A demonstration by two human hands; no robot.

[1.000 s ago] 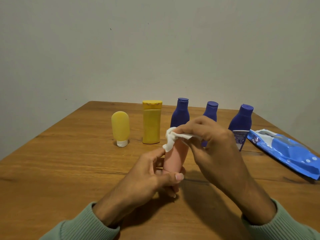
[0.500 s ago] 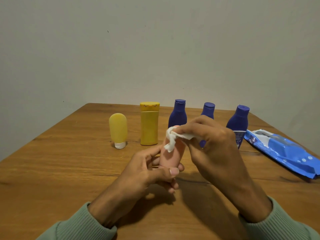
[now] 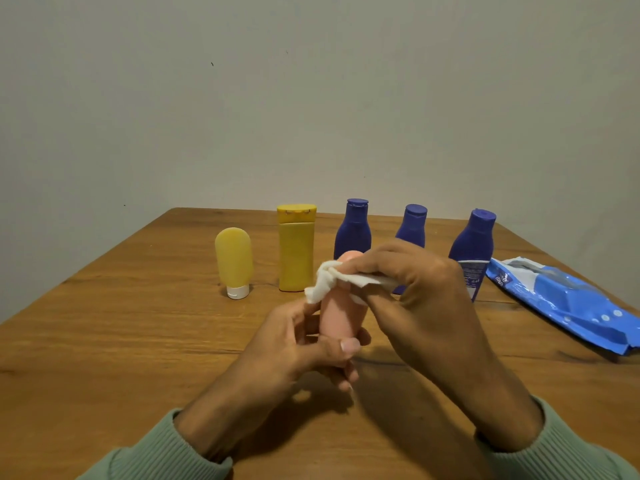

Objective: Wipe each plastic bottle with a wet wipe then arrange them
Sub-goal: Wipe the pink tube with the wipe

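Observation:
A small pink bottle (image 3: 337,315) stands upright in front of me, gripped near its base by my left hand (image 3: 294,355). My right hand (image 3: 415,292) pinches a crumpled white wet wipe (image 3: 329,280) against the bottle's top. Behind them a row stands on the wooden table (image 3: 104,341): a yellow squeeze tube (image 3: 233,261) on its white cap, a yellow flip-top bottle (image 3: 296,247), and three dark blue bottles (image 3: 353,226), (image 3: 412,225), (image 3: 472,251). My right hand hides the lower part of the middle blue bottle.
A blue wet-wipe pack (image 3: 568,303) lies flat at the right, near the table's right edge, its flap lifted. A plain grey wall rises behind the table's far edge. Green sleeves cover both of my forearms.
The pink bottle has tilted a little more upright and my right hand with the wipe has slid up over its top. The row of bottles has not moved.

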